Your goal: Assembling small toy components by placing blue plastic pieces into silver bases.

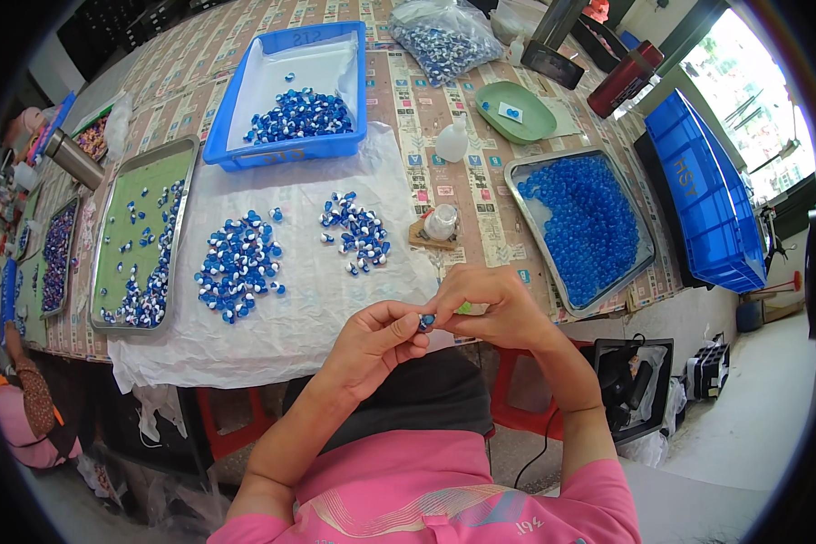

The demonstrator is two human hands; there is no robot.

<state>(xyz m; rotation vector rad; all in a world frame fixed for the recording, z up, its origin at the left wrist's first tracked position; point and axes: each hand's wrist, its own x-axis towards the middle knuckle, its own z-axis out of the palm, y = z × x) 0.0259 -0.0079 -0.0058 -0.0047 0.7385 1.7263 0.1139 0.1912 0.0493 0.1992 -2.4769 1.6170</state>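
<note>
My left hand (379,343) pinches a small blue bead-like piece (426,322) between thumb and fingertips, near the table's front edge. Right against it are the closed fingertips of my right hand (488,304); whether they also grip the piece or a tiny part is hidden. Something bright green (467,309) shows at my right fingers, too small to name. Beyond my hands, a pile of blue-and-white pieces (238,263) and a smaller pile (357,232) lie on white paper (154,358). To the right, a metal tray (522,228) holds many clear blue beads (589,227).
A small glass jar (441,222) stands on a wooden block. Farther back are a blue tray (290,161), a white bottle (451,142), a green dish (528,118) and a filled plastic bag (444,41). A green-lined tray (136,231) lies left; a blue crate (705,195) stands right.
</note>
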